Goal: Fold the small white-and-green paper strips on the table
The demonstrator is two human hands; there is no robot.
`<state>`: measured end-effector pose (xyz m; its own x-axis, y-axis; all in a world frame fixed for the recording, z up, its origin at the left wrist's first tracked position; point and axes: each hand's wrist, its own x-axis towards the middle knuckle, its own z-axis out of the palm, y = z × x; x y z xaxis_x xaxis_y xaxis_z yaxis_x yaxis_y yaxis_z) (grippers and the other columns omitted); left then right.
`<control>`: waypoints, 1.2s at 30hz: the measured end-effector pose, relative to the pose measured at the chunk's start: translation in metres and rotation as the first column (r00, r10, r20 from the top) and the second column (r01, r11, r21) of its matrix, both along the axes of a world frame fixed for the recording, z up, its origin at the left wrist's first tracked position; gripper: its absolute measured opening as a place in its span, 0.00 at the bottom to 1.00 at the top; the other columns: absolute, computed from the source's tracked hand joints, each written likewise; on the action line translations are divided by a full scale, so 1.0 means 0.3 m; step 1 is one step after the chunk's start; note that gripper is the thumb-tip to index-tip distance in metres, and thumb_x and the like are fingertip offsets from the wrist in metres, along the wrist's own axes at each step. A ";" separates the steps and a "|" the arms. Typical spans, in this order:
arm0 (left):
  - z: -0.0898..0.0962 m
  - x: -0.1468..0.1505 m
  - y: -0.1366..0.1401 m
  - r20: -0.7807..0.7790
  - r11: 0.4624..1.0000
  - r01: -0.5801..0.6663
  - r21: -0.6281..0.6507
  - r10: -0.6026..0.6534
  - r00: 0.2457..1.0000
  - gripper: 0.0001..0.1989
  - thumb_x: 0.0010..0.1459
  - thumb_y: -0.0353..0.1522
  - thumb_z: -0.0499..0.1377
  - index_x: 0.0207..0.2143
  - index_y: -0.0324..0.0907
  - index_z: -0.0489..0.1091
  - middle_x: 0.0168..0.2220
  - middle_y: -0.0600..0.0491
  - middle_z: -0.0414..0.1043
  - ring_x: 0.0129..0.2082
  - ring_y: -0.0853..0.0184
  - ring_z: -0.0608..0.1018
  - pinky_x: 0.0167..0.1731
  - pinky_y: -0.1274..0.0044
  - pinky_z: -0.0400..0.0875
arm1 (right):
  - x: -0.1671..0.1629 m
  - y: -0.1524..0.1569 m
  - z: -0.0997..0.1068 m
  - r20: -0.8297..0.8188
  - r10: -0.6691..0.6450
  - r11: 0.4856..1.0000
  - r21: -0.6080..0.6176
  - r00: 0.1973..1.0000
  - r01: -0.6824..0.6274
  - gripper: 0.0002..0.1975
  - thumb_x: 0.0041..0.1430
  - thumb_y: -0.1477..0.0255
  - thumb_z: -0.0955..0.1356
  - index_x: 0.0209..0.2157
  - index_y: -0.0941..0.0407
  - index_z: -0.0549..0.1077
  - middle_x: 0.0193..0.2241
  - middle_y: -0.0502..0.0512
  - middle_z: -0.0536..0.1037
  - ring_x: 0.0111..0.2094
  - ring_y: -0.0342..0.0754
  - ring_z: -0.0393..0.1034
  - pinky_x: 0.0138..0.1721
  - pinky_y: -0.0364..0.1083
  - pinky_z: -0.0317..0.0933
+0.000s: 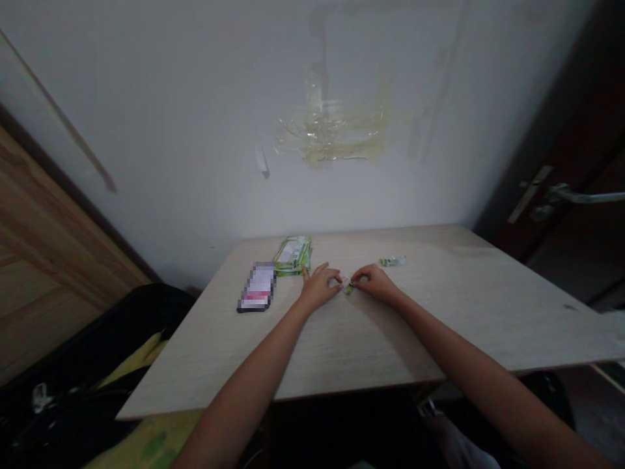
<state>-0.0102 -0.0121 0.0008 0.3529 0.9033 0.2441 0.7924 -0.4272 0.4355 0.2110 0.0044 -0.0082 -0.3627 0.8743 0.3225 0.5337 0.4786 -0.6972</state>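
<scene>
Near the middle of the table, a small green-and-white printed piece (348,289), perhaps paper or wrapper, lies between my two hands; it is too small to tell its exact kind. My left hand (319,286) pinches its left side with thumb and forefinger, the other fingers spread. From the other side my right hand (375,284) pinches it between thumb and fingertips. Just beyond the left hand sits a stack of green-and-white packets (294,253). A narrow green-and-white strip (392,261) lies behind the right hand.
A phone (258,287) with a blurred-out screen lies left of my left hand, close to the stack. The pale wooden table (336,365) meets a wall (195,130) with old tape (336,133). A dark door with a metal handle (586,197) stands at the right.
</scene>
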 end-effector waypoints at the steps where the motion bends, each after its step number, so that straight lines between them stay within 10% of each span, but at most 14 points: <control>1: -0.003 0.000 0.001 0.001 1.000 -0.009 0.004 0.009 1.000 0.08 0.59 0.38 0.60 0.41 0.53 0.75 0.56 0.56 0.73 0.66 0.55 0.60 0.63 0.45 0.24 | 0.000 0.000 -0.002 -0.004 0.002 1.000 -0.002 1.000 -0.002 0.07 0.50 0.76 0.70 0.32 0.57 0.82 0.32 0.57 0.83 0.35 0.50 0.76 0.43 0.47 0.67; 36: 0.018 0.029 0.005 0.198 0.975 -0.219 -0.037 0.222 0.955 0.06 0.56 0.36 0.64 0.30 0.45 0.78 0.53 0.51 0.76 0.61 0.55 0.66 0.64 0.48 0.39 | 0.001 0.004 0.008 -0.158 -0.078 0.994 -0.085 0.984 0.066 0.10 0.52 0.67 0.70 0.31 0.58 0.82 0.31 0.58 0.83 0.34 0.51 0.76 0.40 0.47 0.66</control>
